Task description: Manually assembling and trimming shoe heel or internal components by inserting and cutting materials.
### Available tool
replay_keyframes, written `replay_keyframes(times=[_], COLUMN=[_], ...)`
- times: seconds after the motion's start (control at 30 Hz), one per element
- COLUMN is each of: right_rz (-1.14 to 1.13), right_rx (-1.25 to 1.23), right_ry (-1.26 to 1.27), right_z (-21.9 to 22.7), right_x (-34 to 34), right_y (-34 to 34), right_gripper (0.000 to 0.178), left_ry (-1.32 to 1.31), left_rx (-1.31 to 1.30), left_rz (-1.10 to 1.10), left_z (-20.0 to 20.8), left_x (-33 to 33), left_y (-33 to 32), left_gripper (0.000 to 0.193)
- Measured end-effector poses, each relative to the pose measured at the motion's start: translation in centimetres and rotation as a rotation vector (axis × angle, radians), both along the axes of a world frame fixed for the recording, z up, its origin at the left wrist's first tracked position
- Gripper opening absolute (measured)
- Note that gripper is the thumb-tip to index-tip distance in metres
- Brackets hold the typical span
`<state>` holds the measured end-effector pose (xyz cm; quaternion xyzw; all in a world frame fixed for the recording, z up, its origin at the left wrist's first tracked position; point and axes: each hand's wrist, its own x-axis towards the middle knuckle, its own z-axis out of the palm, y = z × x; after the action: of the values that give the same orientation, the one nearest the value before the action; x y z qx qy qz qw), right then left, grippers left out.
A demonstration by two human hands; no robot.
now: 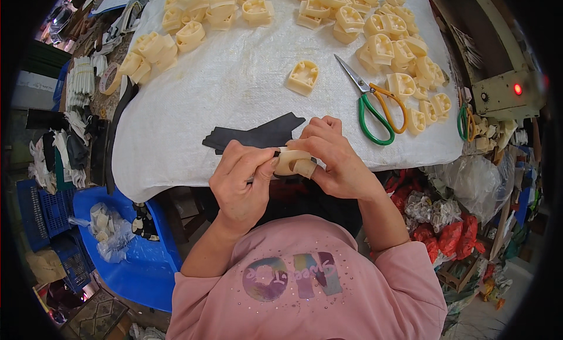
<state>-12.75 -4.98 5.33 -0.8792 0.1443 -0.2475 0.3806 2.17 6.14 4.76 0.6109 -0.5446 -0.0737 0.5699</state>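
Close to my body, both hands hold a cream plastic shoe heel [291, 159] just over the near edge of the covered table. My left hand [241, 179] pinches its left end, with a bit of black material at the fingertips. Closed around the other end is my right hand [340, 158], its thumb beneath and fingers above. A tan flap hangs at the heel's right side; fingers hide part of it. Just beyond my hands, black strips [258, 133] lie crossed. Farther off, a single heel [303, 77] rests with its ribbed hollow side up.
Scissors [375, 108] with green and orange handles lie open to the right on the white sheet [234, 70]. Several heels [381, 48] are heaped at the far right, others [155, 48] at the far left. A blue tub [126, 281] stands lower left. A red light [517, 89] glows on a box.
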Motion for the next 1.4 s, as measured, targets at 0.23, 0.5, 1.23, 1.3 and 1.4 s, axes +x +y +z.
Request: replay_keyframes(times=[0.23,0.5,1.23,1.3,1.4], right_rz=[0.047,0.037,-0.248,-0.234,-0.239], right_rx=[-0.049,-0.171,1.292,1.268,1.142], right_ry=[0.066,-0.057,-0.639,-0.634,-0.464], right_z=[0.3,-0.5,-2.1,-2.3,-1.8], right_x=[-0.2,0.3,-0.6,-0.7,-0.8], right_y=[0.1,0.2,4.8,4.9,4.7], right_gripper=[0.036,0.035,0.023,0.022,0.024], left_ry=[-0.020,-0.093,-0.307,-0.459,-0.528], left_rx=[0.044,-0.120,-0.168,-0.140,-0.115], left_rz=[-0.134,-0.113,-0.210,-0.153,-0.127], left_z=[-0.5,-1.3,-0.2,-0.1,0.2], left_x=[0.4,0.9,0.3,0.1,-0.4], left_y=[-0.4,0.0,0.4,0.2,0.1], left_gripper=[0.011,0.020,0.028,0.025,0.021])
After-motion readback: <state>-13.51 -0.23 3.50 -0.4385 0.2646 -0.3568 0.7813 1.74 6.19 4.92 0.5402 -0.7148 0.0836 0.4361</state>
